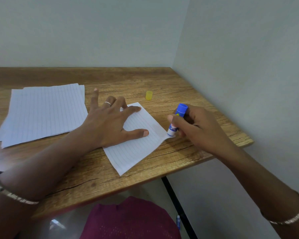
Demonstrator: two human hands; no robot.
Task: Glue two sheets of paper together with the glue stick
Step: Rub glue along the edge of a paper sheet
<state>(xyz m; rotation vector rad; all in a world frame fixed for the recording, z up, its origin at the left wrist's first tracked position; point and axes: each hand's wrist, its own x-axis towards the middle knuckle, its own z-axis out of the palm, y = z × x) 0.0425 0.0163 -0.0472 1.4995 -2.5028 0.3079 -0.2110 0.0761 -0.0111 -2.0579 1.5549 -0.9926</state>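
Near the right edge of the tabletop, the thin, floppy sheet is pinned flat under the spread left hand while the light, rigid glue stick is gripped mid-barrel by the right hand.

- Table: mid-brown wood grain with darker streaks.
- Leg, near right: black.
- Sheet, centre: white, fine grey ruled lines.
- Stack, left: white, the same grey ruling.
- Glue stick, right: blue end, white body, label with yellow and red print.
- Cap, far centre: translucent yellow.
- Ring: silver, twisted pattern.
- Bangles, near left and near right: silver, textured.
- Garment, near: maroon, small dotted weave.
- Walls: plain pale grey-green.
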